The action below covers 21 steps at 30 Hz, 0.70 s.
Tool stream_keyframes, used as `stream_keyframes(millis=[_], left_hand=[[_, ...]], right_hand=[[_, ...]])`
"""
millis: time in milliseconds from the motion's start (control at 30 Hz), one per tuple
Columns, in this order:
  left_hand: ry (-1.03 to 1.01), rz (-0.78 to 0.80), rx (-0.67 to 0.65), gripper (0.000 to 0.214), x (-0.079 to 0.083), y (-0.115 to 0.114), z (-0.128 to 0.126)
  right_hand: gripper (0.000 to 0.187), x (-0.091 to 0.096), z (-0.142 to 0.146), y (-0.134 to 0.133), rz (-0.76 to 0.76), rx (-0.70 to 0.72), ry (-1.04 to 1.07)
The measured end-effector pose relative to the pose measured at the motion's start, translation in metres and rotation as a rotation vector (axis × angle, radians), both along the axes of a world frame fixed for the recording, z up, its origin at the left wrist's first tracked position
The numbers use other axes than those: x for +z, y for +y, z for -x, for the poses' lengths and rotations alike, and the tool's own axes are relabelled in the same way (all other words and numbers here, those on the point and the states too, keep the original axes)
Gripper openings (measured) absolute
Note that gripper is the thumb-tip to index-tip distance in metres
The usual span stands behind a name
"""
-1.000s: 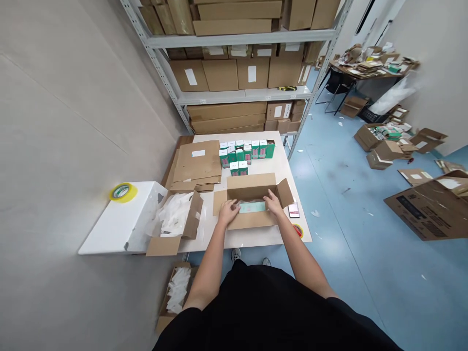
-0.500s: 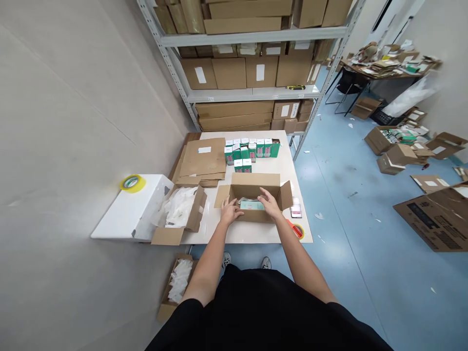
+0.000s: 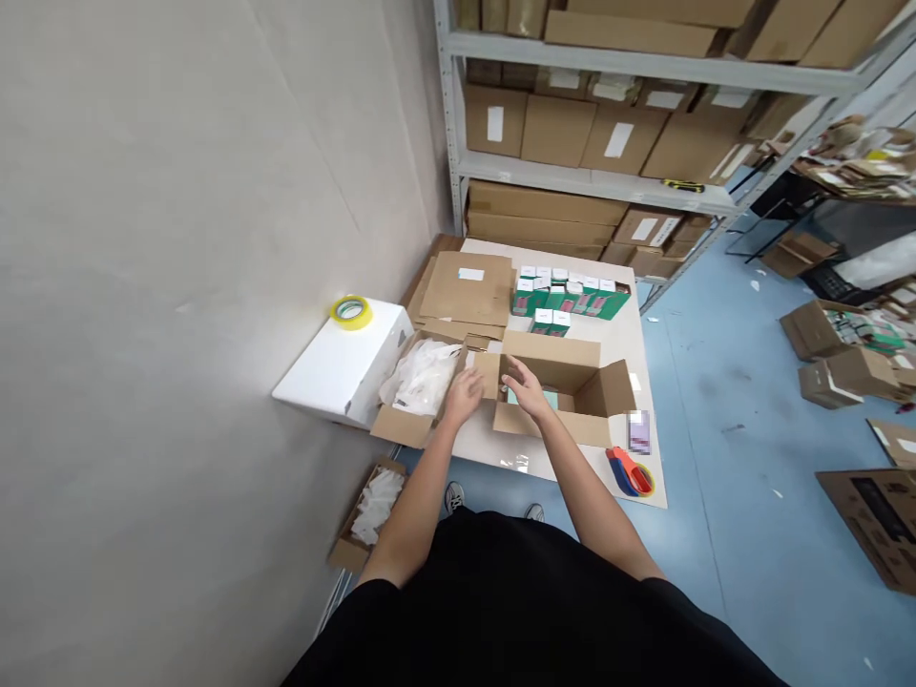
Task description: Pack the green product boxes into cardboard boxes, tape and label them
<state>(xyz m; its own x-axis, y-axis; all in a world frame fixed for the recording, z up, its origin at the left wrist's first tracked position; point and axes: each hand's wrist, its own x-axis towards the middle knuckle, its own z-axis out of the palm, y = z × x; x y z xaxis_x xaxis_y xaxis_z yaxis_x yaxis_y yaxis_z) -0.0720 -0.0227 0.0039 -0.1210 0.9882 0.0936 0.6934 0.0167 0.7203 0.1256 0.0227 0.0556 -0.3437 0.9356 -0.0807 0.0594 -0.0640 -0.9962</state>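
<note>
At the tabletop's (image 3: 493, 441) near right corner I see a red-and-blue tape dispenser (image 3: 624, 471). My left grip (image 3: 465, 396) is loosely curled between the box of white plastic (image 3: 401, 426) and the cardboard box (image 3: 583, 427); I cannot tell whether it holds anything. My right grip (image 3: 528, 386) is open, fingers apart, over the cardboard box, where a mint-green pack (image 3: 551, 399) lies partly hidden behind it. Farther back stand small green boxes (image 3: 608, 301), then a loaded shelf (image 3: 587, 181).
</note>
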Motion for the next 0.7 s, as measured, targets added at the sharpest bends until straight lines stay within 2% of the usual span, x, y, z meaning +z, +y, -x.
stream_keyframes(millis=[167,267,333,500,600,700], left_hand=[[-0.157,-0.034,0.341,0.05,0.0,-0.031,0.098],[-0.12,0.003,0.43,0.05,-0.009,-0.049,0.146],[-0.052,0.057,0.442,0.044,-0.017,-0.057,0.168],[0.033,0.19,0.397,0.042,-0.044,-0.064,0.195],[0.006,0.233,0.366,0.048,-0.057,-0.065,0.2],[-0.079,0.204,0.274,0.053,-0.064,-0.064,0.2]], right_hand=[[0.066,-0.027,0.092,0.004,0.072,0.085,-0.066],[0.066,-0.048,0.146,0.002,0.132,0.136,-0.112],[0.067,-0.06,0.176,0.0,0.166,0.167,-0.148],[0.066,-0.082,0.232,-0.003,0.238,0.27,-0.258],[0.066,-0.091,0.254,-0.002,0.316,0.281,-0.316],[0.065,-0.101,0.272,-0.002,0.418,0.276,-0.291]])
